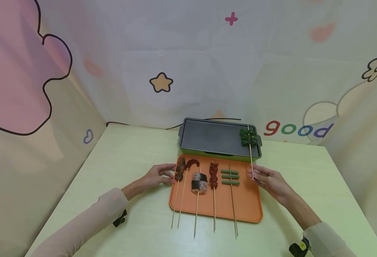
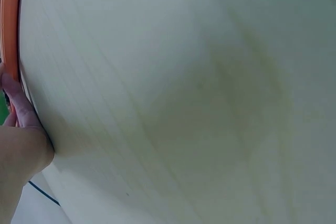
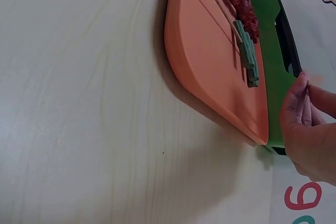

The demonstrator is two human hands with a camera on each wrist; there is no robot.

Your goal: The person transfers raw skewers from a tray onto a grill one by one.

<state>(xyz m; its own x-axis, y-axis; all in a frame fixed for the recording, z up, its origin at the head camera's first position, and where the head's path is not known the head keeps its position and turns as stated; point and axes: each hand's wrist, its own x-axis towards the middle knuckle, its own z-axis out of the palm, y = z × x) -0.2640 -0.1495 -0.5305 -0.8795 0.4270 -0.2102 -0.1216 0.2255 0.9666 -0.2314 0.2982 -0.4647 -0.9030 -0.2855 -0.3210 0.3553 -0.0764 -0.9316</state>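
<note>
My right hand (image 1: pixel 273 182) pinches the lower stick of a skewer of folded dark green leaves (image 1: pixel 248 137). Those leaves are over the right end of the grey plate of a green-sided grill (image 1: pixel 214 135). At the left rim of the orange tray (image 1: pixel 247 200), my left hand (image 1: pixel 157 175) holds the edge with its fingertips, close to a brown skewer (image 1: pixel 180 168). Beside that skewer, the tray bears a curled dark red tentacle skewer (image 1: pixel 193 163), a black-and-pale wrapped skewer (image 1: pixel 199 182), a red meat skewer (image 1: pixel 213 175) and a green bean skewer (image 1: pixel 230 177).
The grill stands right behind the tray, near the printed backdrop cloth (image 1: pixel 188 64). Several skewer sticks stick out over the tray's front edge onto the pale wooden table (image 1: pixel 137 221). A dark cord (image 1: pixel 119 123) runs along the table's back edge.
</note>
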